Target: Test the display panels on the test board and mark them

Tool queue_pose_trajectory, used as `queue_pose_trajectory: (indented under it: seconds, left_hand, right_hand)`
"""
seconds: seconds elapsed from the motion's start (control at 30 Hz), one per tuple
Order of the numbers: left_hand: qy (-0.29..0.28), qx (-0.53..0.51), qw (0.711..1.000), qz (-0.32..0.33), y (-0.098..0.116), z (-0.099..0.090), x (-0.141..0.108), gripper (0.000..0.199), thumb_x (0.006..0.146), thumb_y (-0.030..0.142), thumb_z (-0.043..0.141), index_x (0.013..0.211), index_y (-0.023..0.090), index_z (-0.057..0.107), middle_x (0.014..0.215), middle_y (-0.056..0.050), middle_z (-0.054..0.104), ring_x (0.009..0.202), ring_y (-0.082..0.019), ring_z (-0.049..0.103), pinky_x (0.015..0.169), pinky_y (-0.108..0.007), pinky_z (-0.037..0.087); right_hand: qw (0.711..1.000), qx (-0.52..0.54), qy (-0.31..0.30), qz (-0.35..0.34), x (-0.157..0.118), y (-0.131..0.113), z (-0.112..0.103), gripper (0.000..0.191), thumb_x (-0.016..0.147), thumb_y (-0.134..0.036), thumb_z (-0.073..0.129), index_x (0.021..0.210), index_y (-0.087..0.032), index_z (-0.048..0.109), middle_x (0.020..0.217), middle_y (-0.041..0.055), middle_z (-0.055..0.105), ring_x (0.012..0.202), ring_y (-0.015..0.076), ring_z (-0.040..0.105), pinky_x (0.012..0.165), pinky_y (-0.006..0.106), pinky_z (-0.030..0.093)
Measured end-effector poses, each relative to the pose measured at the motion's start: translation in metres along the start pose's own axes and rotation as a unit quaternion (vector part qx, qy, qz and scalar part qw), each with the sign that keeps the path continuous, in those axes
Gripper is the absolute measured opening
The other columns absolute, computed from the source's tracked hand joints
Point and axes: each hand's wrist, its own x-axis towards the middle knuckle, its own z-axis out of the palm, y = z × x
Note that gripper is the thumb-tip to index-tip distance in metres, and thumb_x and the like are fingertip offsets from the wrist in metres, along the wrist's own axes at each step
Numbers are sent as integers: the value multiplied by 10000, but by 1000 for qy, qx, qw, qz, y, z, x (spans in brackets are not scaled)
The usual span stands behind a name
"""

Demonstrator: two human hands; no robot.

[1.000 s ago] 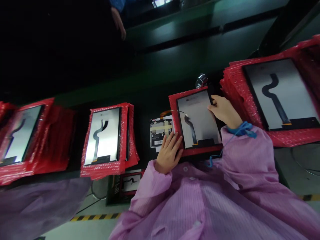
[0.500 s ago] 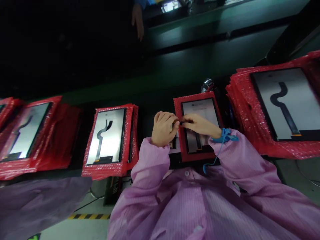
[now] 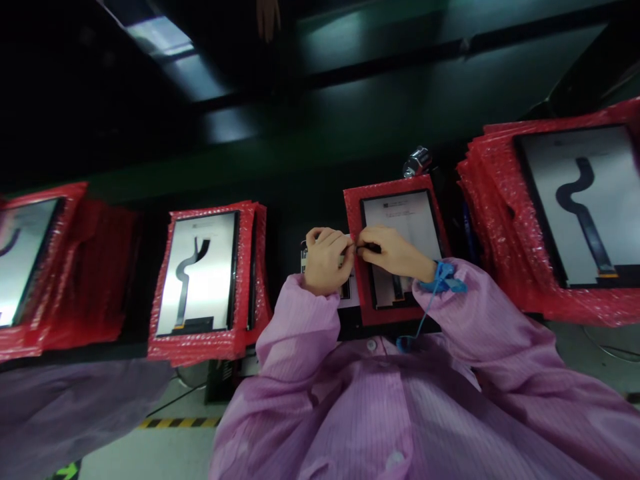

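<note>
My left hand [image 3: 327, 261] is closed, its thumb and fingers pinched near the left edge of a red bubble-wrap sheet [image 3: 353, 200]. Facing it, my right hand [image 3: 397, 253] pinches at almost the same spot, above a display panel [image 3: 413, 217] that lies on the sheet. Fingertips nearly meet; a small dark piece shows between them, too small to name. The panel's dark flex cable is mostly hidden under my right hand. A blue band [image 3: 445, 277] circles my right wrist. Partly under my left hand lies a white item [image 3: 350, 293] with dark parts.
Left of my hands, a panel [image 3: 213, 267] with a curved cable rests on red bubble wrap. Farther left is another stack [image 3: 95, 280]. A larger stack with a panel [image 3: 610, 200] stands right. A metal object [image 3: 417, 161] lies behind. Another person's hand [image 3: 269, 19] shows at top.
The view has shifted somewhat, so the left stacks sit farther left. My two hands stay together at the sheet's left edge, with slightly changed finger positions.
</note>
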Motion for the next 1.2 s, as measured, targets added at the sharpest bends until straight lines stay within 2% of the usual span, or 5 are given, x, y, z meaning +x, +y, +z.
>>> queue_pose_trajectory:
  seconds: [0.17,0.5,0.8,1.2]
  left_hand:
    - [10,11,1000,3,1,0,0,172,897,182,479,745,215,553,738,-20,666,823,-218,609,905,-429,356]
    - [17,13,1000,10,0,1,-1,176,894,173,488,740,209,563,735,-17,661,819,-213,607,925,-433,354]
    - [10,5,1000,14,0,-1,-2,170,894,180,488,752,211,574,756,-19,678,833,-213,615,939,-438,347]
    - [-11,-10,1000,-22,1,-2,-1,185,903,208,490,744,214,585,764,-32,682,883,-231,613,974,-470,346]
  right_hand:
    - [1000,-4,-16,-14,0,2,0,117,868,-180,509,758,-209,481,789,23,580,790,181,512,848,342,376]
    - [1000,-4,-18,-13,-2,6,2,131,884,-210,507,754,-206,485,788,20,585,799,179,512,848,341,366]
    - [1000,8,-11,-25,-4,13,7,89,887,-249,504,816,-203,533,871,44,613,955,225,509,925,402,339]
    - [998,21,-2,-59,-1,19,6,177,933,-312,492,803,-210,555,894,53,640,948,218,530,945,420,397]
